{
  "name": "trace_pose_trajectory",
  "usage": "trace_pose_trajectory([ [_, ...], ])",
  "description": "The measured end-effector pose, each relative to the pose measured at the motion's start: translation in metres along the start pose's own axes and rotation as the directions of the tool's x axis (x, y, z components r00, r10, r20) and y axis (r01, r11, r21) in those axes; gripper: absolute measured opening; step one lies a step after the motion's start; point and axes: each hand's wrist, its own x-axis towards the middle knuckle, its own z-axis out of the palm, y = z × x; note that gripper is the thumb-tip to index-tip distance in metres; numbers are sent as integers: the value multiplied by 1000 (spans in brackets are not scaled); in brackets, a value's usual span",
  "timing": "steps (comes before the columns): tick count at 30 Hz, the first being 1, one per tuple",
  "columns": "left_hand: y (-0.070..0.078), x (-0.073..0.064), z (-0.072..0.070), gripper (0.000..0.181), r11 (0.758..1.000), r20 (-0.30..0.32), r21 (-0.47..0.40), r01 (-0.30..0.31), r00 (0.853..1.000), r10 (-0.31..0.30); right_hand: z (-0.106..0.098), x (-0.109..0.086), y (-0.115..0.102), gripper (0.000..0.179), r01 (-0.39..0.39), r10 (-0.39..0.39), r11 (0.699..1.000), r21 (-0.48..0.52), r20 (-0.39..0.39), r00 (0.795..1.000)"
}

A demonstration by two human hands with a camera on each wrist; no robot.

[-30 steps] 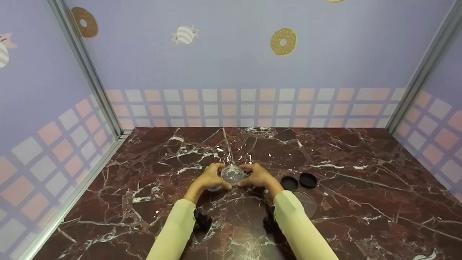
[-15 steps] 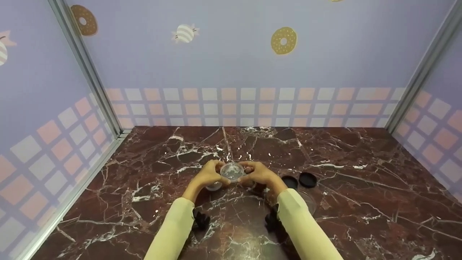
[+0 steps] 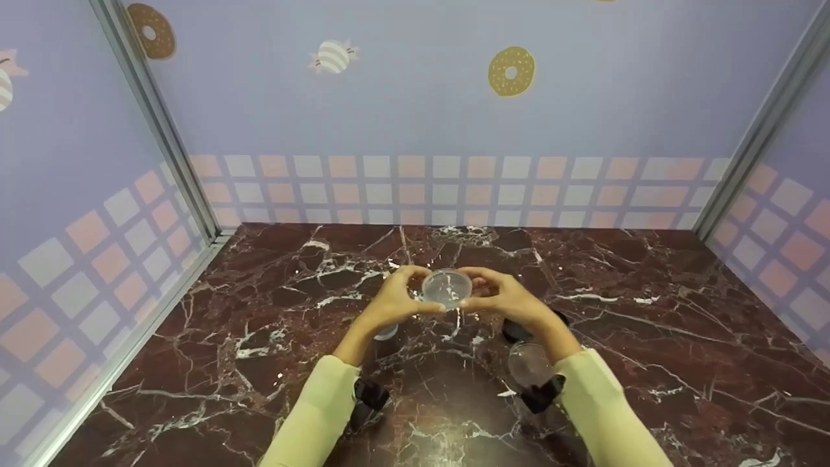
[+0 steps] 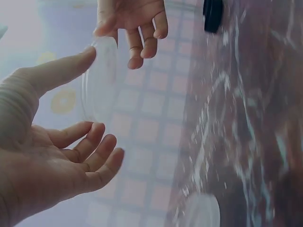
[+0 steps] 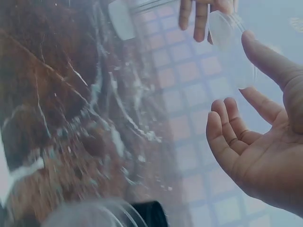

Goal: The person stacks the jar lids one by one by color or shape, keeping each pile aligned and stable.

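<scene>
A clear, shallow round dish (image 3: 447,289) is raised over the table between both hands. My left hand (image 3: 397,299) pinches its left edge, thumb on the near side and fingers on the far side. From the right, my right hand (image 3: 511,299) grips the opposite edge in the same way. In the left wrist view the dish (image 4: 100,80) stands nearly edge-on, with a double rim. The right wrist view has the thumb and index finger at its rim, the other fingers loosely bent.
A small whitish translucent container (image 3: 386,332) stands below my left wrist. Partly behind my right forearm lie black round lids (image 3: 515,331) and a larger clear disc (image 3: 528,363). The dark red marbled table (image 3: 272,389) meets patterned walls at the back and sides.
Both hands have lifted the clear dish from low over the table and shifted it to the right. The right forearm has swung outward, uncovering more of the clear disc.
</scene>
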Motion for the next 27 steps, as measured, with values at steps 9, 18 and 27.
trace_pose_trajectory([
  [9,23,-1,36,61,999,52,-4,-33,998,33,-34,-36,-4,63,28,-27,995,-94,9,1000],
  [18,30,4,78,60,983,128,155,-95,989,75,-63,-68,17,62,35,-22,982,-188,70,997],
  [27,23,2,110,57,969,182,223,-105,981,64,-79,-88,36,58,35,-1,978,-205,164,986],
])
